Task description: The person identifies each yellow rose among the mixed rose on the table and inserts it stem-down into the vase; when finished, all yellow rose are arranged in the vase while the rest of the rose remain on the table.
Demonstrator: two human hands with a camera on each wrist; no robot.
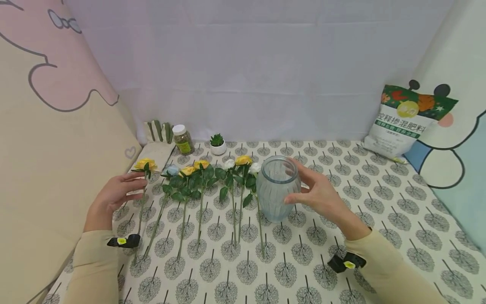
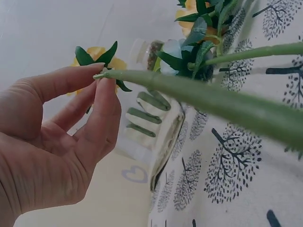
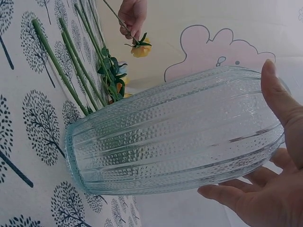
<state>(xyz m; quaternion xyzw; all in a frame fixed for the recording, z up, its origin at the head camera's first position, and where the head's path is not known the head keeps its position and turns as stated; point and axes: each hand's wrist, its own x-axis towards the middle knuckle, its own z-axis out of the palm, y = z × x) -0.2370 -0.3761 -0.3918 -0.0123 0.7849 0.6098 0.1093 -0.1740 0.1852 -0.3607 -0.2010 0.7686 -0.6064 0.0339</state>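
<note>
At the left of the head view, my left hand pinches the green stem of a yellow rose just below the bloom. The rose stands upright, bloom up. My right hand grips a clear ribbed glass vase from its right side, thumb and fingers spread round the upper wall. In the right wrist view the vase looks empty; whether its base touches the cloth I cannot tell. Between the hands lie several roses in a row: a blue one, yellow ones and white ones.
Behind the flowers are striped gloves, a white-capped jar and a small potted succulent. A fertilizer bag leans at the back right. A tree-print cloth covers the table, with curtains on three sides.
</note>
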